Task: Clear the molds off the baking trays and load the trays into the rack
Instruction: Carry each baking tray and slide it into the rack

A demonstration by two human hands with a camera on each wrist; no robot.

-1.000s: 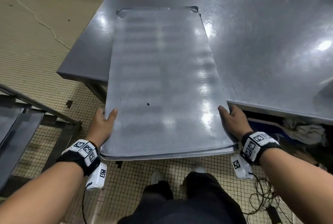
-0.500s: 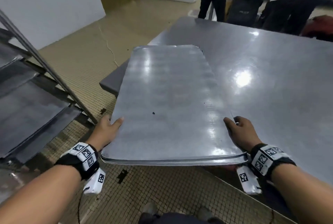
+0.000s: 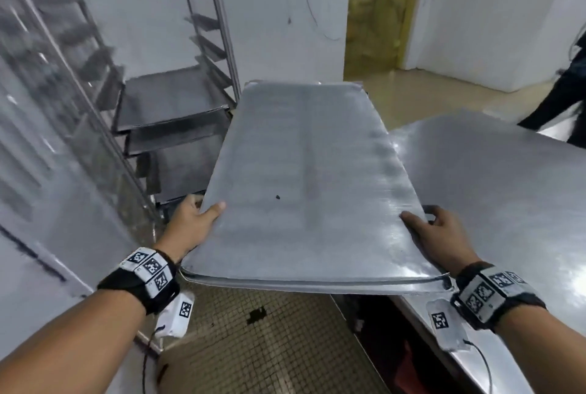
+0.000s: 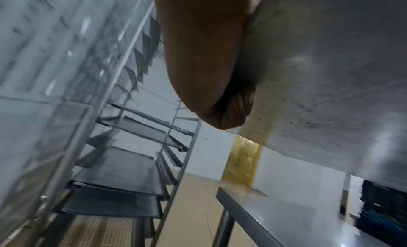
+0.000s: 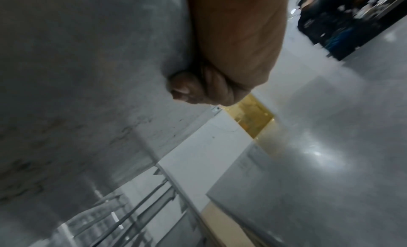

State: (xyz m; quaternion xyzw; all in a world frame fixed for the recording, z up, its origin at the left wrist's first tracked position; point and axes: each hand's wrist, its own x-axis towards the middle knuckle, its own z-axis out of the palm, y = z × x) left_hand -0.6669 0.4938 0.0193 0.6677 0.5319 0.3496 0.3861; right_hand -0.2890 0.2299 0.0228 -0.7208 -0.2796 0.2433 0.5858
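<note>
A bare grey metal baking tray (image 3: 304, 191) is held in the air, with a second tray's edge showing under its near rim. My left hand (image 3: 195, 219) grips its left edge, thumb on top. My right hand (image 3: 434, 232) grips the right edge the same way. From below, the left wrist view shows the tray's underside (image 4: 330, 76) with fingers (image 4: 209, 94) curled beneath it; the right wrist view shows the underside (image 5: 88, 76) and curled fingers (image 5: 209, 87). The steel rack (image 3: 177, 114) stands ahead to the left with several trays in its lower slots. No molds are in view.
The steel table (image 3: 494, 203) lies to the right, its corner under the tray's right edge. Another steel surface (image 3: 47, 203) stands close on the left. Tiled floor (image 3: 269, 346) shows below. A person in dark clothes (image 3: 564, 92) stands at the far right. A yellow strip curtain (image 3: 377, 10) hangs ahead.
The tray has been lifted off the table and swung left, both hands keeping their grip on its edges. The view has risen, and the rack now stands ahead.
</note>
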